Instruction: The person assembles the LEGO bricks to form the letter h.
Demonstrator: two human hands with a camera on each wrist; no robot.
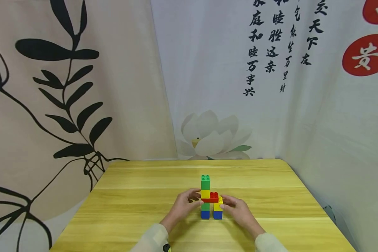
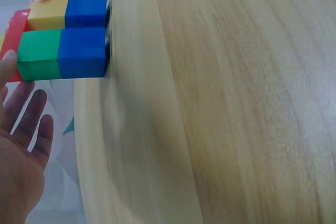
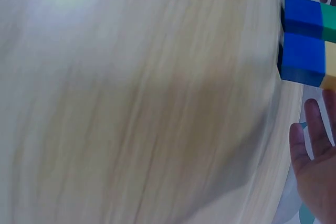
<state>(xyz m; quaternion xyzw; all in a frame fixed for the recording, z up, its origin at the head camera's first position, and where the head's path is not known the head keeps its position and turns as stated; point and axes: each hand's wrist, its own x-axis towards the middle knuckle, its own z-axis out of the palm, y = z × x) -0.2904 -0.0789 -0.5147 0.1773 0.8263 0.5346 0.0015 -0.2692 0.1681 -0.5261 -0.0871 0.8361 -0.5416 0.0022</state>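
A structure of toy building blocks stands upright on the wooden table (image 1: pixel 138 210). Its left column has a blue block (image 1: pixel 205 215) at the bottom and a green block (image 2: pixel 40 55) above. To the right, a yellow block (image 1: pixel 217 207) sits on another blue block (image 1: pixel 218 215). A red brick (image 1: pixel 214 198) bridges both columns. Over its left end rise an upper yellow block (image 1: pixel 205 194) and a top green block (image 1: pixel 205 184). My left hand (image 1: pixel 183 206) holds the structure at the red brick, thumb in front. With thumb and fingers, my right hand (image 1: pixel 240 212) grips the right column's yellow block.
Behind the table hangs a printed cloth backdrop (image 1: pixel 132 87) with leaves, a lotus and characters. Another stretch of cloth (image 1: pixel 343 147) runs along the table's right side. The blocks stand around the middle of the table's width.
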